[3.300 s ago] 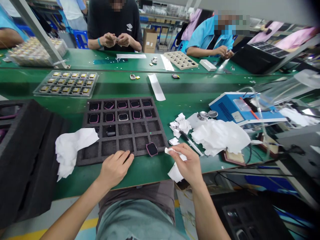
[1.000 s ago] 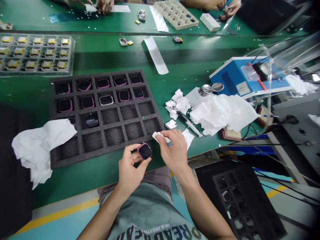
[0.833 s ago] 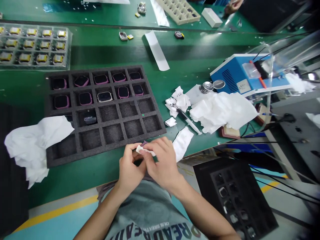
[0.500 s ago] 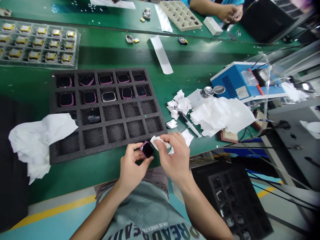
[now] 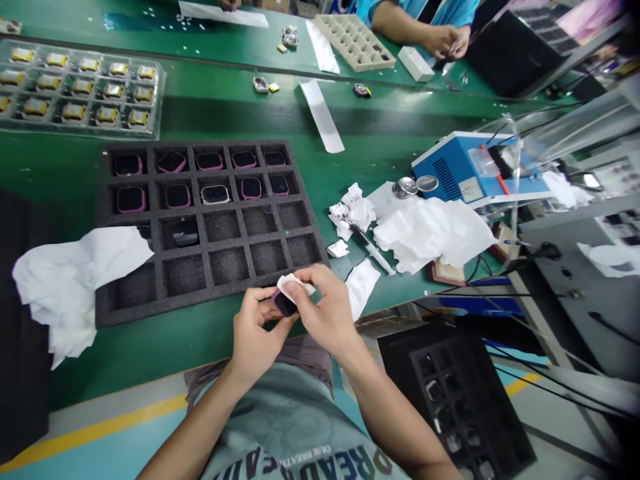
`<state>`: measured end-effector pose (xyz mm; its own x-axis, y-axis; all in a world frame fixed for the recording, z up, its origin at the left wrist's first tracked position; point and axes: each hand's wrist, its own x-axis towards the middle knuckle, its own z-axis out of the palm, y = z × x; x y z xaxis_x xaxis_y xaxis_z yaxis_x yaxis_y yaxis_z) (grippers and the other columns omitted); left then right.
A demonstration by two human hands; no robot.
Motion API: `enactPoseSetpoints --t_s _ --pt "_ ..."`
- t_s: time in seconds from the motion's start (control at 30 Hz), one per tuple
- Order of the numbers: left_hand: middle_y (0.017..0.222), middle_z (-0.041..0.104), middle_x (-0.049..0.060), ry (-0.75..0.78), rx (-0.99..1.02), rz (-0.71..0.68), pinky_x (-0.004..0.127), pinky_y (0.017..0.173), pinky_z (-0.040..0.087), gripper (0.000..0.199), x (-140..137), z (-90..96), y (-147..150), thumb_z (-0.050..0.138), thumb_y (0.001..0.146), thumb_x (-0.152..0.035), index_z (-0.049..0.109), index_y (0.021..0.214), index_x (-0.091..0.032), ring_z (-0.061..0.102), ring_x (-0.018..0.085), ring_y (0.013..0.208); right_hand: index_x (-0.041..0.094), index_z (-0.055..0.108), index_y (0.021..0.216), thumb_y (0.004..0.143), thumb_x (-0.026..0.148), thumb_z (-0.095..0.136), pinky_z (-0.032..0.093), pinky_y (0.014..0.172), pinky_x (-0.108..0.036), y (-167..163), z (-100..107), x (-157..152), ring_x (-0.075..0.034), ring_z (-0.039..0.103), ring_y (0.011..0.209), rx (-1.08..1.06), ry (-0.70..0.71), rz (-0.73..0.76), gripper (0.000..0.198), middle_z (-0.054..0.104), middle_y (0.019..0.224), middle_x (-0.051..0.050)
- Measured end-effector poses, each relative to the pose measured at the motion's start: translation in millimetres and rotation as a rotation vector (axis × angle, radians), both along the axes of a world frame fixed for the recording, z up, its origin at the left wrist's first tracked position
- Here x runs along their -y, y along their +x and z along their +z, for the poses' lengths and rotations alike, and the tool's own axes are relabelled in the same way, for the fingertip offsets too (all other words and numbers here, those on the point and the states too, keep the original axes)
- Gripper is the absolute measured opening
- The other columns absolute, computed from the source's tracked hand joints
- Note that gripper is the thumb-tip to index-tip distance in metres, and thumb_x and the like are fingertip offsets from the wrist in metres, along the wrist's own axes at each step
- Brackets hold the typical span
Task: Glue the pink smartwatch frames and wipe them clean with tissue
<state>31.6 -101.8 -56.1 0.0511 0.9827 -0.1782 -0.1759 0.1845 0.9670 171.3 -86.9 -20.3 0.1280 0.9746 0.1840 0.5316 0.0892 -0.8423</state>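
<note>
A purple-framed smartwatch case [image 5: 285,305] with a dark screen is gripped by its edges between the thumb and fingers of my left hand [image 5: 259,333]. My right hand [image 5: 327,308] pinches a folded white tissue [image 5: 290,283] and presses it against the upper part of the watch, covering some of it. Both hands are over the table's front edge, just in front of a dark foam tray [image 5: 210,293]. In the tray's two back rows lie several watch cases [image 5: 178,195], mostly purple-rimmed, one pale. A dark piece [image 5: 186,232] sits in the third row.
White cloth [image 5: 80,267] overlaps the tray's left side. To the right lie a syringe [image 5: 373,250], crumpled tissues [image 5: 425,230], a round metal tin [image 5: 405,187] and a blue machine [image 5: 460,175]. A clear tray of yellow-topped parts [image 5: 75,87] is back left. A co-worker's hands [image 5: 450,43] show across.
My right hand has moved left, bringing the tissue from beside the watch onto it. My left hand still holds the watch. The view has shifted slightly.
</note>
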Motion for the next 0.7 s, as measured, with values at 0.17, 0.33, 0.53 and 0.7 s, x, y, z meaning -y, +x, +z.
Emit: enactPoseSetpoints --t_s 0.17,0.33,0.53,0.7 --pt "0.084 0.082 0.002 0.009 0.029 0.037 0.024 0.071 0.062 0.044 3 -0.6 -1 0.083 0.071 -0.013 0.054 0.103 -0.021 0.078 0.016 0.072 0.021 0.066 0.079 0.092 0.029 0.064 0.044 0.070 -0.032 -2 -11 18 -0.019 0.060 0.074 -0.055 -0.142 -0.045 0.015 0.065 0.075 -0.001" --pt "0.087 0.082 0.004 0.072 -0.030 -0.022 0.024 0.073 0.062 0.040 5 -6.5 -3 0.082 0.073 -0.012 0.057 0.103 -0.021 0.079 0.016 0.076 0.021 0.065 0.078 0.089 0.028 0.065 0.044 0.071 -0.032 0 -7 11 -0.018 0.059 0.074 -0.090 -0.109 -0.048 0.013 0.065 0.076 0.000" --pt "0.088 0.083 0.004 0.055 0.066 0.085 0.026 0.074 0.063 0.046 3 -2.5 -3 0.086 0.071 -0.015 0.053 0.103 -0.021 0.080 0.018 0.076 0.020 0.064 0.077 0.091 0.031 0.063 0.044 0.068 -0.031 -6 -8 12 -0.017 0.059 0.071 -0.101 -0.107 -0.022 0.017 0.064 0.073 0.000" --pt "0.090 0.083 0.005 0.072 -0.005 -0.011 0.028 0.077 0.063 0.040 4 -2.3 -3 0.084 0.073 -0.016 0.056 0.102 -0.021 0.080 0.019 0.080 0.020 0.065 0.078 0.091 0.032 0.063 0.046 0.068 -0.031 -6 -6 10 -0.017 0.061 0.072 -0.111 -0.077 -0.057 0.017 0.066 0.075 -0.001"
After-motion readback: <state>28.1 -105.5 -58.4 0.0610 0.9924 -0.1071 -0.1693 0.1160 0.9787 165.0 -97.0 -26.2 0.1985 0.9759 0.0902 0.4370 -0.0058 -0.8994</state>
